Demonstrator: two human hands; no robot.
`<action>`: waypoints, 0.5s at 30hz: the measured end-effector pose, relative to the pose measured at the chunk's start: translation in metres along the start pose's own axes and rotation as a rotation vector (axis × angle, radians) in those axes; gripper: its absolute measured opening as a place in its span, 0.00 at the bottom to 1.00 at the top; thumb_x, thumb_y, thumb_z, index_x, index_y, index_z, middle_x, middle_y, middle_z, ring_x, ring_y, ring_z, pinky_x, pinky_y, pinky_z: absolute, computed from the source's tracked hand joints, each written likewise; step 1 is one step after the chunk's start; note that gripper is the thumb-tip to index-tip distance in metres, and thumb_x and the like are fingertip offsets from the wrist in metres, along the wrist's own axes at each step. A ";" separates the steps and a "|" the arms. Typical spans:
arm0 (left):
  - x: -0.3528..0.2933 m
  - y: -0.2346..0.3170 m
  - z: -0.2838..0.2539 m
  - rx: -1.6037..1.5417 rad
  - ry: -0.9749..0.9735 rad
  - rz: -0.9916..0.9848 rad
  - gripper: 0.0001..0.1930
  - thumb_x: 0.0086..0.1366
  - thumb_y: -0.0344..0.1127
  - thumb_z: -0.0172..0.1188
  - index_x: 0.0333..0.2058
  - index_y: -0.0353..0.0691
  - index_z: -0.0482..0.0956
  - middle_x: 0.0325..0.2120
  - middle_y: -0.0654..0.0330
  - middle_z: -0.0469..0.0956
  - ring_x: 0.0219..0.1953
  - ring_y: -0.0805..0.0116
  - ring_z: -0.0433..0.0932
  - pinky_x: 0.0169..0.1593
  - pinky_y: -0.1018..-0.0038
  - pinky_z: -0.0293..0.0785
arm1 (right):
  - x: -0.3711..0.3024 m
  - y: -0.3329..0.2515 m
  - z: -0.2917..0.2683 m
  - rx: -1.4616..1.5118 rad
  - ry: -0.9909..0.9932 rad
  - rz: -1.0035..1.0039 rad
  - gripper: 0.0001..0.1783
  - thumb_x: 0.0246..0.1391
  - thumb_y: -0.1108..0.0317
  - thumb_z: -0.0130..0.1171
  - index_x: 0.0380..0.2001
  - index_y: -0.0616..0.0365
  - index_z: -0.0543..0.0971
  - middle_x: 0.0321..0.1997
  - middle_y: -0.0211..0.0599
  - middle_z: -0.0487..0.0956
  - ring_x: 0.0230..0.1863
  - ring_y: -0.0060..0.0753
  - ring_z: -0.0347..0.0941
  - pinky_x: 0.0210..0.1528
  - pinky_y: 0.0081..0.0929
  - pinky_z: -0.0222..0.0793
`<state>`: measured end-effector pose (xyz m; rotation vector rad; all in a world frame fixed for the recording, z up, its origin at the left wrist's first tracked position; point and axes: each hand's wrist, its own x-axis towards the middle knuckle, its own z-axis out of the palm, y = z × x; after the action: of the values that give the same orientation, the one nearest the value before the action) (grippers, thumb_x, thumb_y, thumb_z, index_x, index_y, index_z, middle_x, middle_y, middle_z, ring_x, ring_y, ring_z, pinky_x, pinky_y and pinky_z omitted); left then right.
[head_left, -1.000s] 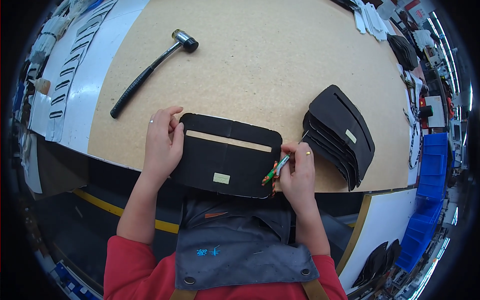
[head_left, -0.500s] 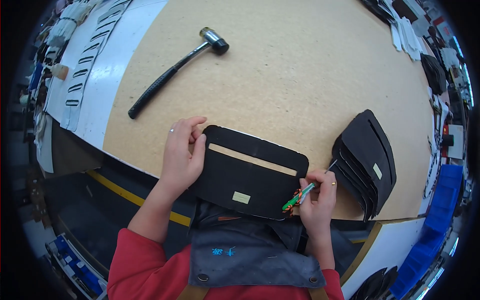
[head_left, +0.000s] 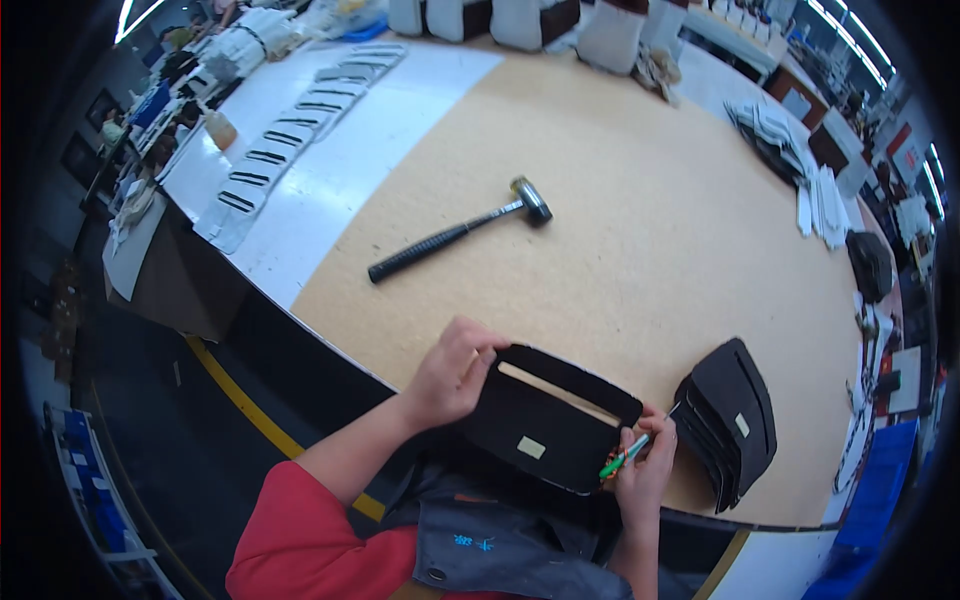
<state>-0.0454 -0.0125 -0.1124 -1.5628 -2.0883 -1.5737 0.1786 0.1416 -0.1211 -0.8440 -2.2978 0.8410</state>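
A black flat panel [head_left: 500, 412] with a long slot and a small pale label [head_left: 531, 447] is tilted at the table's near edge, above my apron. My left hand [head_left: 448, 378] pinches its upper left corner between thumb and fingers. At the panel's right edge, my right hand [head_left: 645, 478] is closed around a green-and-white pen-like tool [head_left: 626, 456]. Its thin tip points up and right; something orange and black is wound near the grip. My right fingers also touch the panel's edge. Just right of that hand stands a fanned stack of similar black panels [head_left: 722, 405].
A hammer [head_left: 455, 232] with a black handle lies mid-table on the tan board [head_left: 640, 240]. Farther left, a strip of black-edged slots [head_left: 290, 135] rests on the white tabletop. White-and-brown bags [head_left: 535, 22] line the far edge. Blue bins [head_left: 880, 490] sit at lower right.
My view has shifted, so the table and hammer appear lower and more of the far side shows. My left fingers have closed onto the panel's corner, and the panel tilts more.
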 end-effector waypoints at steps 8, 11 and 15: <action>0.009 0.023 -0.014 -0.027 0.245 0.391 0.15 0.56 0.16 0.51 0.41 0.39 0.67 0.30 0.57 0.68 0.31 0.63 0.71 0.34 0.73 0.71 | 0.012 -0.011 -0.007 0.657 -0.016 0.137 0.11 0.51 0.81 0.54 0.31 0.57 0.64 0.33 0.31 0.67 0.33 0.17 0.65 0.34 0.16 0.63; 0.023 0.030 -0.030 -0.035 0.378 0.518 0.14 0.57 0.17 0.50 0.40 0.38 0.65 0.31 0.56 0.68 0.31 0.63 0.72 0.36 0.70 0.72 | 0.022 -0.050 -0.015 0.681 0.269 -0.226 0.12 0.48 0.86 0.50 0.28 0.57 0.62 0.34 0.35 0.68 0.37 0.25 0.64 0.44 0.19 0.61; -0.001 0.020 -0.039 -0.375 0.377 0.178 0.10 0.58 0.20 0.51 0.38 0.37 0.67 0.30 0.55 0.70 0.30 0.63 0.72 0.36 0.71 0.70 | 0.016 -0.040 -0.021 0.202 0.256 -0.608 0.09 0.48 0.83 0.51 0.29 0.58 0.64 0.38 0.45 0.73 0.39 0.36 0.69 0.43 0.29 0.65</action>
<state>-0.0485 -0.0439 -0.0818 -1.3566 -1.4836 -2.0809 0.1670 0.1366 -0.0753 -0.1291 -2.0224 0.6267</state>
